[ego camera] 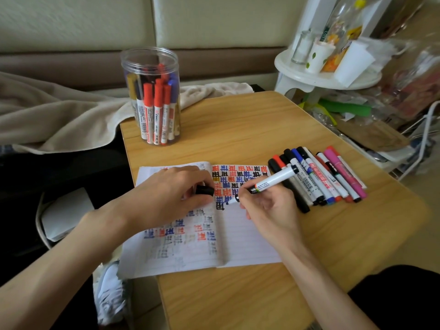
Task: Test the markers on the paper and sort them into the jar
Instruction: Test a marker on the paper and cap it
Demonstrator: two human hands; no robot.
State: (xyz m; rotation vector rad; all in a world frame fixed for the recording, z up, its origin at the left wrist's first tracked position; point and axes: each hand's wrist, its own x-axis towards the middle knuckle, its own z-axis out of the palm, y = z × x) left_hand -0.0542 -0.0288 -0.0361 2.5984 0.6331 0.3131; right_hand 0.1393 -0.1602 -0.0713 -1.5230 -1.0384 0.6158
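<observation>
Pinching a white-barrelled marker (273,181) in the right grip (266,206), fingers clamped round the barrel, and touching its tip to the lined paper (250,234) at centre frame, just under rows of red, blue and black marks. Clasping a black cap (205,189) in the left grip (171,191), resting on the left page. Showing a row of loose markers (328,179) at middle right on the table (238,129), and a clear jar (150,58) of markers standing upper left.

We log left forearm (59,253) and right forearm (316,282) bare; black trouser leg (402,291) at 4 o'clock; grey-white shoe (112,296) at 7 o'clock.
</observation>
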